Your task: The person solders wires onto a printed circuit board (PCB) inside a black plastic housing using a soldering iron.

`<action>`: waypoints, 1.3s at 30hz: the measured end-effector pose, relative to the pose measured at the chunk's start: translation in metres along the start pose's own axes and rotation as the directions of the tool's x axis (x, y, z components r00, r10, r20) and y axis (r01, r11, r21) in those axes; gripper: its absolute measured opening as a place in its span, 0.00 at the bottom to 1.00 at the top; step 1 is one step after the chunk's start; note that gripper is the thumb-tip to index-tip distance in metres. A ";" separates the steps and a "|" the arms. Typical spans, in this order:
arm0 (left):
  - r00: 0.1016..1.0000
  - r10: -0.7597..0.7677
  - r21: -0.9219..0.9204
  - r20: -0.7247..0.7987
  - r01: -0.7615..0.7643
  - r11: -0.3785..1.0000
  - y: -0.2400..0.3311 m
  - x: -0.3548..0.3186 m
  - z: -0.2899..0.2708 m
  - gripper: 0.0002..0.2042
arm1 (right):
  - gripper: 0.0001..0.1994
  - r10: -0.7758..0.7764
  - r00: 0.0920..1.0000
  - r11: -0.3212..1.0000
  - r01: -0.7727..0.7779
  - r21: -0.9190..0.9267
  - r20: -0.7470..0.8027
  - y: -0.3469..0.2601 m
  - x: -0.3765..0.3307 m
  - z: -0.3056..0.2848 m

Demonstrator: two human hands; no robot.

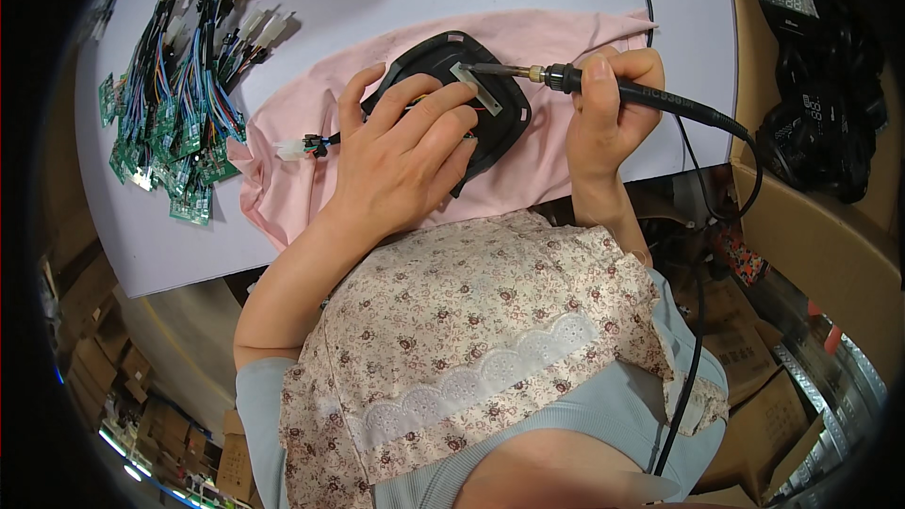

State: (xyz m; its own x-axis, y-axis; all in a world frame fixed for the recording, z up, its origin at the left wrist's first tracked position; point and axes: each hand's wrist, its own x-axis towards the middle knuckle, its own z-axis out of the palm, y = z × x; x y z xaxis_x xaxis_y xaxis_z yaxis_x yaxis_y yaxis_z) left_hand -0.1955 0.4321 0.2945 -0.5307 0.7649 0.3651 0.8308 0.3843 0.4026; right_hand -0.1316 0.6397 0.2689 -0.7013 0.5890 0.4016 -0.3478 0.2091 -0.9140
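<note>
My right hand grips a soldering iron with a black handle. Its metal tip reaches left to the upper end of a pale narrow strip inside a black plastic housing. Over the housing's left part lies my left hand, its fingers spread and the fingertips by the strip. Thin red and orange wires run beneath those fingers. From under that hand, a short cable with a white connector comes out to the left. A pink cloth is spread under the housing.
A pile of green circuit boards with coloured wires and white plugs covers the table's left side. At the right, a cardboard box holds several black display units. The iron's black cord loops past the table's right edge.
</note>
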 end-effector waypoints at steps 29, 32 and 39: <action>0.999 0.021 -0.018 0.038 -0.021 1.000 -0.001 0.002 -0.003 0.11 | 0.10 0.008 1.000 1.000 -0.008 0.001 -0.028 -0.006 0.003 0.008; 0.998 0.042 -0.014 0.039 -0.041 0.999 0.000 0.004 -0.003 0.11 | 0.10 -0.001 0.999 1.000 0.000 -0.017 -0.032 -0.008 0.004 0.008; 0.999 0.031 -0.013 0.040 -0.030 0.999 0.002 0.006 -0.004 0.10 | 0.11 -0.030 0.999 0.999 0.029 -0.029 -0.033 -0.007 0.005 0.007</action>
State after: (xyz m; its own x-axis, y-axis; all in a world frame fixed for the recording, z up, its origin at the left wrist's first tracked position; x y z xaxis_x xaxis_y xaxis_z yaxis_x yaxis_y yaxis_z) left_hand -0.1974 0.4358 0.3009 -0.4980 0.7965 0.3430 0.8441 0.3543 0.4025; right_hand -0.1371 0.6351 0.2780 -0.6696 0.6077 0.4271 -0.3504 0.2486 -0.9030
